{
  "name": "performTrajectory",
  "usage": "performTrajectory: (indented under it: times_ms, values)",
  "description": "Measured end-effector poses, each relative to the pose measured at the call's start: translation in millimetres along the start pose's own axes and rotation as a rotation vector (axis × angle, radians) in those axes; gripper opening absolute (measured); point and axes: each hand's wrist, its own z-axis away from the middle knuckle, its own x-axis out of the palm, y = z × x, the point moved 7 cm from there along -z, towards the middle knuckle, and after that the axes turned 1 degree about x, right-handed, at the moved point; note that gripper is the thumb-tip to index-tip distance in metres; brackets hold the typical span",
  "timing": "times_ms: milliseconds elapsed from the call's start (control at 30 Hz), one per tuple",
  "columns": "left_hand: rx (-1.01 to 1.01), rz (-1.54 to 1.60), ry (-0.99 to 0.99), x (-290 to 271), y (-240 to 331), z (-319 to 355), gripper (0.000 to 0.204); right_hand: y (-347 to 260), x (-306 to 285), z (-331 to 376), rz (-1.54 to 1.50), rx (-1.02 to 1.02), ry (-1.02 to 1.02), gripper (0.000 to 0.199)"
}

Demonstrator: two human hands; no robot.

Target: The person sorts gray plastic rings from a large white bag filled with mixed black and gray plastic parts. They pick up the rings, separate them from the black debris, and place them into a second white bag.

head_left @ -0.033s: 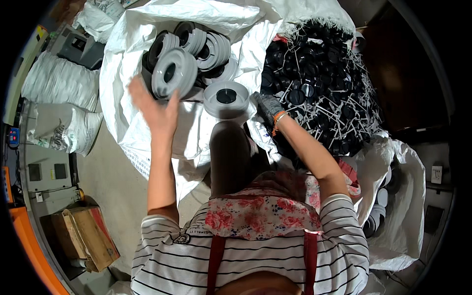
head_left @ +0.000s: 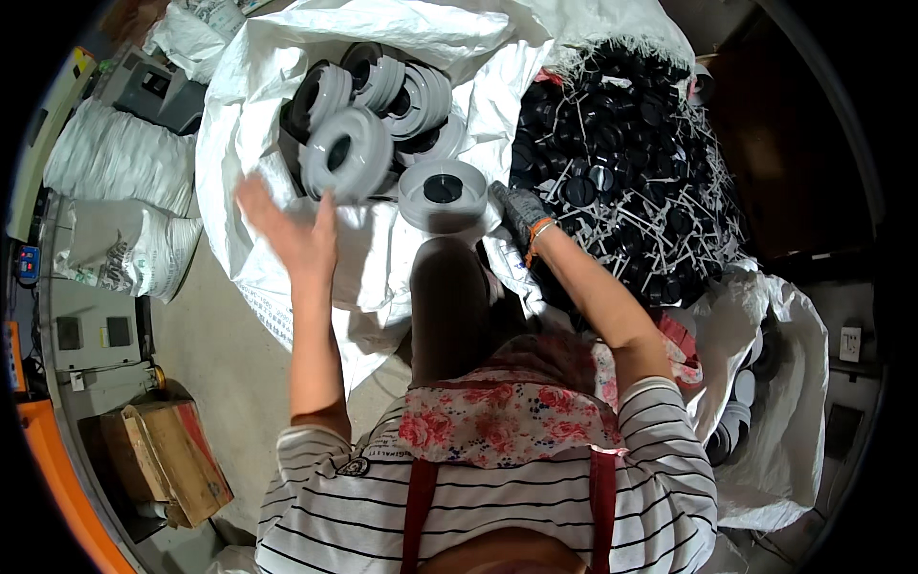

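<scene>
My left hand [head_left: 292,230] is bare, held up with its fingers spread and blurred by motion. Just beyond it, a tilted grey plastic ring [head_left: 368,167] leans against a heap of stacked grey rings [head_left: 416,105] in a white woven sack [head_left: 239,124]. A round grey plastic piece with a black centre [head_left: 466,204] is above my knee. At that piece's right rim is my right hand [head_left: 522,212], in a grey glove with an orange band at the wrist; its fingers are closed, their tips partly hidden.
A big pile of black caps and thin pale strips [head_left: 622,182] lies to the right. Below it stands an open white sack [head_left: 789,411] with grey and black pieces. Full sacks [head_left: 120,158] and a cardboard box [head_left: 177,454] are on the left.
My left hand has drawn back slightly toward me, away from the tilted ring. That ring has settled a little lower and to the right. My right hand has barely moved.
</scene>
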Motion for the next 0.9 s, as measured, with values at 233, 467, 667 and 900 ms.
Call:
performTrajectory:
  times_ms: [233, 467, 667, 900]
  values:
    - [-0.605, -0.030, 0.055, -27.5, -94.4, 105.9, 0.103, -37.1, 36.3, -9.8, -0.401, 0.055, 0.214, 0.072]
    - [-0.621, 0.159, 0.096, -59.8, -233.6, -20.0, 0.070, -236.1, 86.4, 50.9, 0.727, -0.937, 0.330, 0.025]
    - [-0.352, 0.259, 0.304, -210.7, -126.8, -184.5, 0.057, -330.1, 102.4, 191.4, 0.526, -1.341, 0.602, 0.022]
    - [-0.347, 0.525, 0.150, -193.2, -156.4, -110.6, 0.049, -233.2, 61.3, 149.2, 0.117, -0.835, 0.211, 0.041]
